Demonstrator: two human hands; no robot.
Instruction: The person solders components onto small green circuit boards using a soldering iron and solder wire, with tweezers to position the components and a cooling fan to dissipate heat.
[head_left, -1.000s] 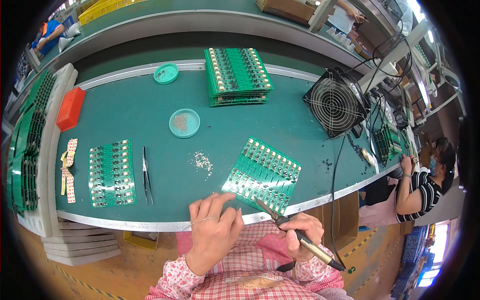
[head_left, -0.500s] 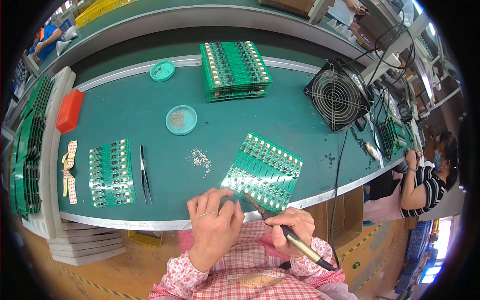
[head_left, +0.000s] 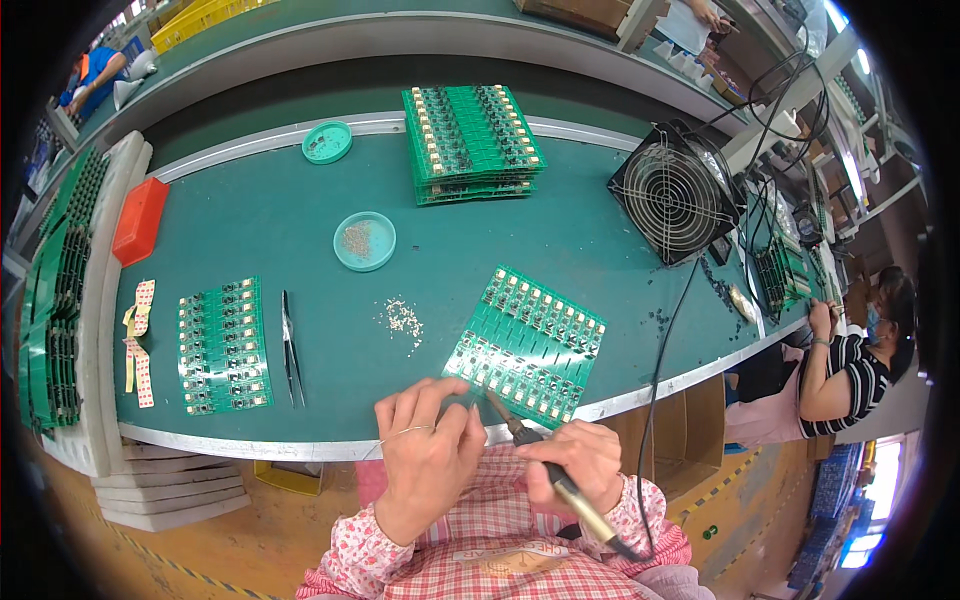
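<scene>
- Head view, nearest to the body: the right hand (head_left: 582,462) is closed around a soldering iron (head_left: 592,518), which points forward and to the left.
- The left hand (head_left: 428,455) is just beside it, apart from the right one, with its fingers bent at the near left corner of a circuit board (head_left: 525,345). A thin strand (head_left: 408,430) crosses this hand; I cannot tell whether the fingers pinch anything.
- This green board lies turned at an angle near the front edge of the table (head_left: 250,210). The tip of the iron is over its near left part; whether it touches, I cannot tell.
- To the left of the board is a loose scatter of pale small parts (head_left: 403,320), then a pair of tweezers (head_left: 290,350), then a second board (head_left: 222,350) and patterned strips (head_left: 141,375).
- Farther away, a turquoise dish (head_left: 380,238) contains small pale pieces.
- Behind, at the right, stands a black fan (head_left: 672,190) with a round wire guard.
- Near the back edge there are a stack of green boards (head_left: 473,140) and another dish (head_left: 325,152) with dark bits.
</scene>
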